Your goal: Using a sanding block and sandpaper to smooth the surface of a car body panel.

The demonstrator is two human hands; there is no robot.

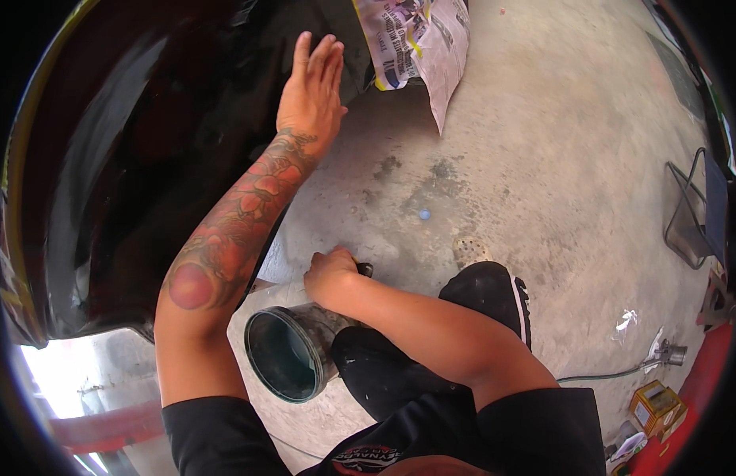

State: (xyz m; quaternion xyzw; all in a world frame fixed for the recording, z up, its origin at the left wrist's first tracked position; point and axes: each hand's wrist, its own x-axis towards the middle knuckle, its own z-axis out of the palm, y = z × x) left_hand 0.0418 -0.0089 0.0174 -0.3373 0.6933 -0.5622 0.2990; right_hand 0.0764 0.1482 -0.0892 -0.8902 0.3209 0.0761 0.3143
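My left hand (311,91) lies with its fingers stretched out along the edge of a glossy dark car body panel (138,174), and the tattooed forearm crosses in front of that panel. Low by my knees, my right hand (332,272) is closed, seen from its back. A small dark end shows beside its fingers, but the thing's kind is hidden. Just below that hand, a dark bucket (316,333) tilts its opening toward me, with greenish liquid or a dark green inside. Printed newspaper (419,47) hangs from the car beyond my left hand.
Concrete floor (542,198) spreads to the right, with damp spots and a small blue round thing (425,215). A wire-framed stand (689,210) is at the right edge. A hose with a metal fitting (669,353) and a yellow box (659,406) lie lower right.
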